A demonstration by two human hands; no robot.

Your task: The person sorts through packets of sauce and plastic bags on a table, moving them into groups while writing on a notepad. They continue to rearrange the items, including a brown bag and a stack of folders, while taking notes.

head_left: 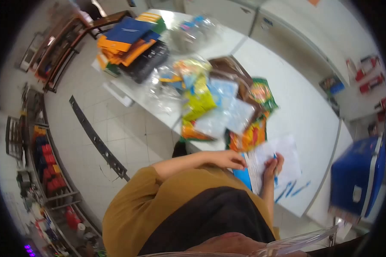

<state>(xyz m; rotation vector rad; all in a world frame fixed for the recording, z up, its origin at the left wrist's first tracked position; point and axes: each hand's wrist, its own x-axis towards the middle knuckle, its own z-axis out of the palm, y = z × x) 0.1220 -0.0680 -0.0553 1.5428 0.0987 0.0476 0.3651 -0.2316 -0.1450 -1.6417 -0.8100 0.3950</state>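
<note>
My right hand (273,166) is closed around a blue pen (275,172), over the white pages of an open notebook (283,150). My left hand (230,159) lies at the left side of the notebook, fingers loosely bent and apart, with nothing visible in it. Below it shows a blue cover (243,175). Several blue pens (291,189) lie on the table near its front edge, right of my right hand. Just beyond the notebook lies an orange and green packet (249,136). Blur hides any writing on the pages.
A pile of plastic packets (201,100) covers the middle of the white table (317,141). Farther back stand stacked orange envelopes and a dark blue folder (128,29). At the right is a blue box (358,175). Shelves with red items (51,167) line the left.
</note>
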